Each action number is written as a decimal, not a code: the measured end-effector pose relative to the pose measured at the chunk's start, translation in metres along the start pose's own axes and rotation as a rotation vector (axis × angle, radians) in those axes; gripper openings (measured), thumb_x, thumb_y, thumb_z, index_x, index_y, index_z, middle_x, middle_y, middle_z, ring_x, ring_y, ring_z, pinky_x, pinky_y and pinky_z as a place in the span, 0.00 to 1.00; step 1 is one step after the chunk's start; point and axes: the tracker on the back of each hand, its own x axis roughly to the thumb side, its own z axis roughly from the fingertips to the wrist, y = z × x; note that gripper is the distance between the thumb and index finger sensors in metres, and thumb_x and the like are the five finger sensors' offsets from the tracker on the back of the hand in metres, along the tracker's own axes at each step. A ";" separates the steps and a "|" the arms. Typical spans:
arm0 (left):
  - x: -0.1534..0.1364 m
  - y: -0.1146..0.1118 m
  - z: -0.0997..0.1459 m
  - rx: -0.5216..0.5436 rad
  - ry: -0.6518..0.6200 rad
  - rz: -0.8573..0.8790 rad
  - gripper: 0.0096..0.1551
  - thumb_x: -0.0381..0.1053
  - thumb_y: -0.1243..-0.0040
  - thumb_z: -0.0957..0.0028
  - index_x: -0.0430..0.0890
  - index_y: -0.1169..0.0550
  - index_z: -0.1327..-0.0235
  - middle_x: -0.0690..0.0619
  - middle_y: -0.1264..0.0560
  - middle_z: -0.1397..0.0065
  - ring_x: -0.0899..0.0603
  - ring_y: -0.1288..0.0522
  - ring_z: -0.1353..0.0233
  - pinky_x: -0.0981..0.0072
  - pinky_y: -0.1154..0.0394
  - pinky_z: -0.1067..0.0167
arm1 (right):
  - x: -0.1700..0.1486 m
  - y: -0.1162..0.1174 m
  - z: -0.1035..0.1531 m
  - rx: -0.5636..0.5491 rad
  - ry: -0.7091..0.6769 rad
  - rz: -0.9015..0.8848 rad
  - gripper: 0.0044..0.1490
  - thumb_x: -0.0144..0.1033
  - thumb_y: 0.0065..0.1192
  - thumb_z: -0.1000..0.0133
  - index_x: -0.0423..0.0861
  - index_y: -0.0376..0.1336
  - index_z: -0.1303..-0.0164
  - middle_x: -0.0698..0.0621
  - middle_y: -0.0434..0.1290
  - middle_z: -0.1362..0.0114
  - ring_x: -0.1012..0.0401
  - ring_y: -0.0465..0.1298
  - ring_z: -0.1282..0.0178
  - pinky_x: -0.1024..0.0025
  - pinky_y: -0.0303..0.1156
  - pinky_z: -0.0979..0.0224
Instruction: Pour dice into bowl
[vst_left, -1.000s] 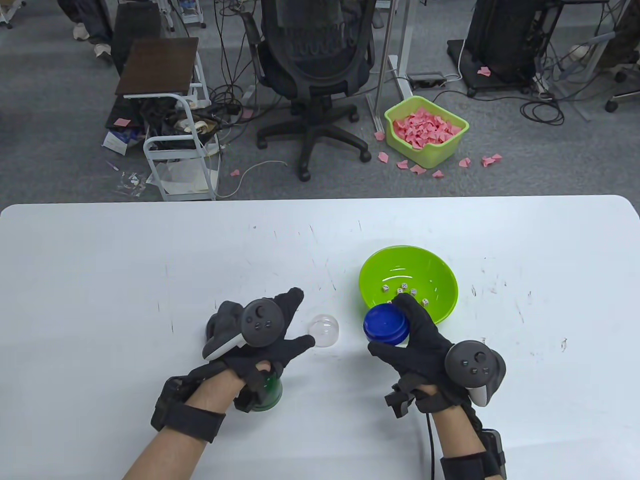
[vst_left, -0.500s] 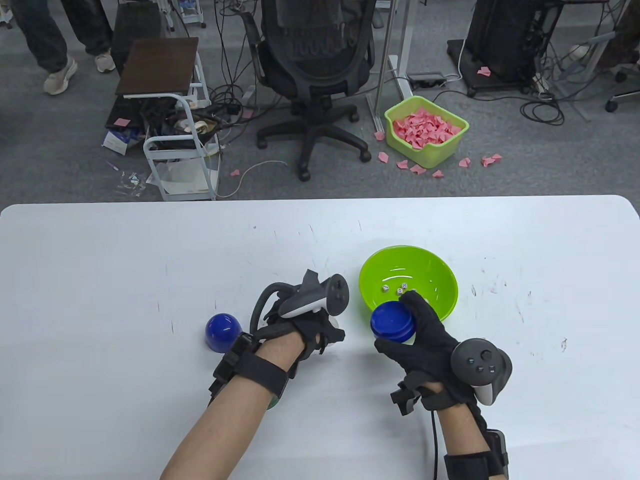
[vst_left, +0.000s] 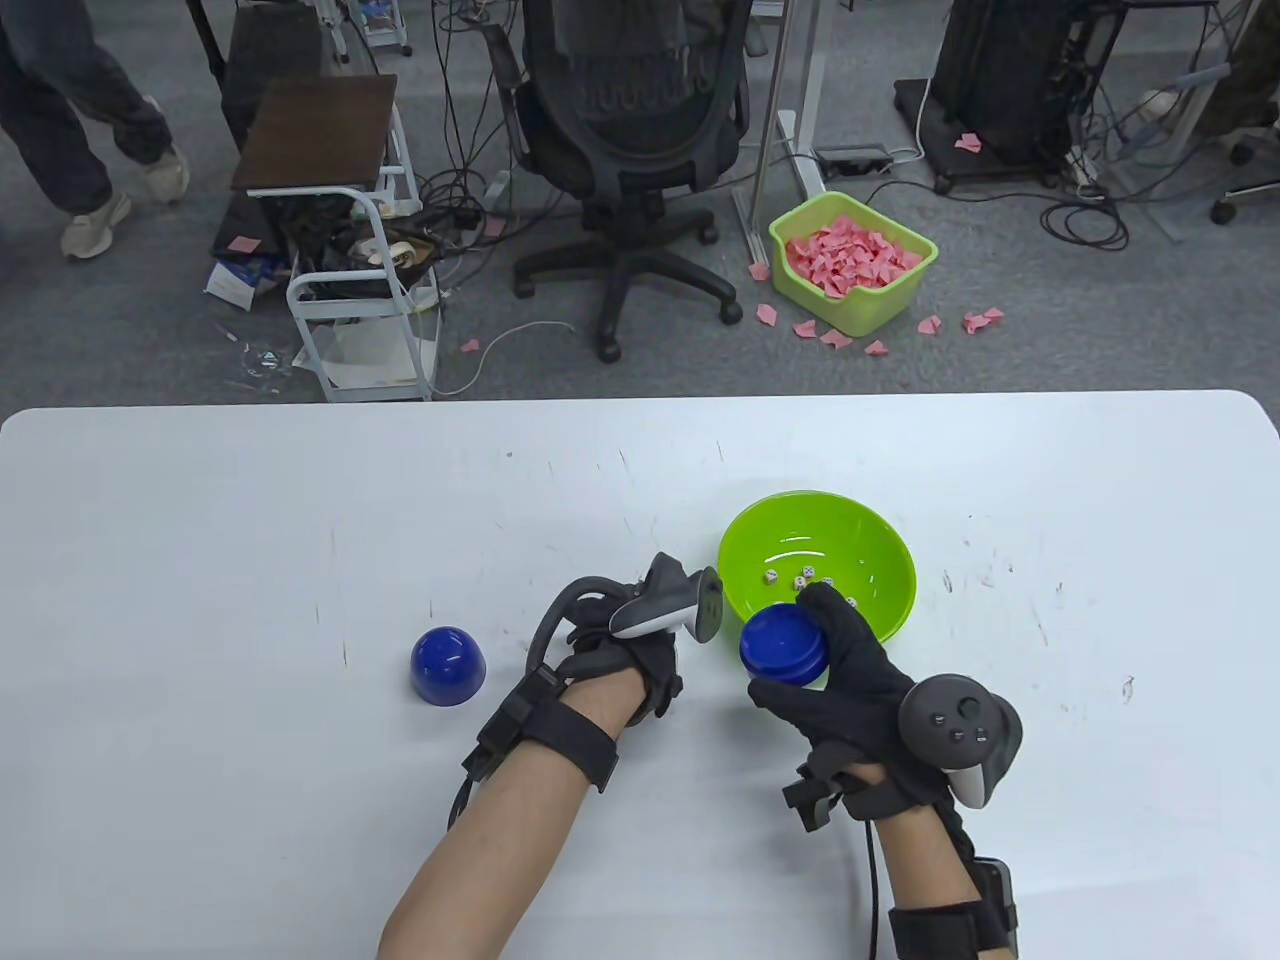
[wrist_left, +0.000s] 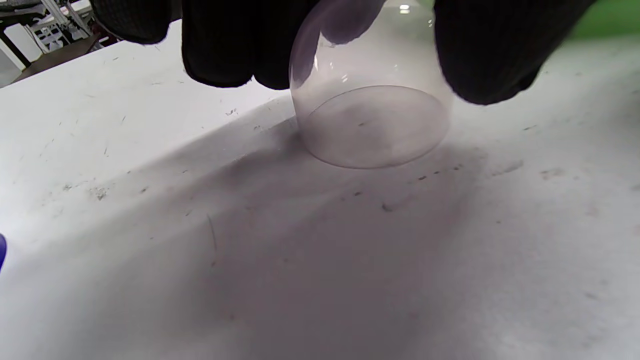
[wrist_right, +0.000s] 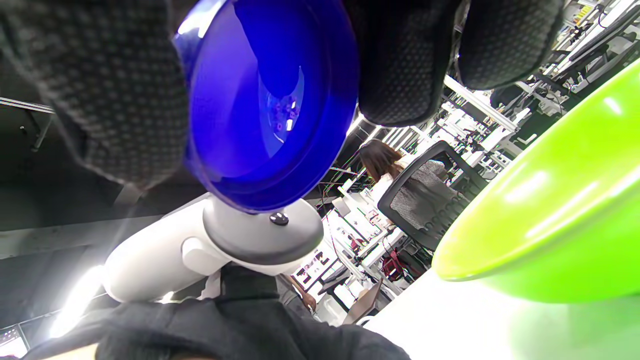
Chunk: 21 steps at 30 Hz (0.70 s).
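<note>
A green bowl (vst_left: 880, 600) stands right of the table's centre with several small white dice (vst_left: 802, 578) in it. My right hand (vst_left: 790, 640) holds a blue capsule half (vst_left: 775, 650) at the bowl's near rim. In the right wrist view this half (wrist_right: 270, 100) sits between thumb and fingers, open side to the camera, beside the bowl (wrist_right: 550, 225). My left hand (vst_left: 650, 665) is just left of the bowl and covers a clear dome. In the left wrist view its fingers (wrist_left: 490, 55) grip this clear dome (wrist_left: 372, 120), which stands rim-down on the table.
A blue dome (vst_left: 447, 665) sits rim-down on the white table (vst_left: 200, 520), left of my left hand. The table's far edge faces an office chair (vst_left: 630, 110) and a green bin of pink paper (vst_left: 852, 262) on the floor.
My left hand left the blue dome, moved right to the clear dome and now grips it. My right hand has barely moved with the blue half.
</note>
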 end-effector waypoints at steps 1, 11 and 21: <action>0.000 -0.001 0.000 0.008 -0.003 0.000 0.50 0.68 0.34 0.55 0.53 0.40 0.22 0.45 0.31 0.21 0.34 0.30 0.24 0.34 0.36 0.25 | 0.000 0.000 0.000 0.001 0.000 0.001 0.64 0.50 0.84 0.61 0.33 0.54 0.24 0.31 0.65 0.22 0.38 0.75 0.37 0.30 0.67 0.32; -0.009 0.008 0.008 0.141 -0.048 0.038 0.51 0.68 0.32 0.58 0.51 0.37 0.25 0.44 0.27 0.25 0.36 0.26 0.28 0.37 0.33 0.27 | 0.000 0.001 0.000 0.013 -0.001 0.008 0.64 0.50 0.84 0.61 0.33 0.54 0.24 0.31 0.65 0.22 0.38 0.75 0.37 0.30 0.67 0.32; -0.046 0.032 0.053 0.306 -0.174 0.279 0.50 0.70 0.35 0.57 0.50 0.37 0.24 0.44 0.26 0.26 0.36 0.25 0.30 0.37 0.32 0.28 | 0.001 0.013 0.001 0.086 -0.020 0.082 0.64 0.50 0.84 0.61 0.33 0.54 0.24 0.31 0.65 0.22 0.37 0.75 0.37 0.30 0.67 0.32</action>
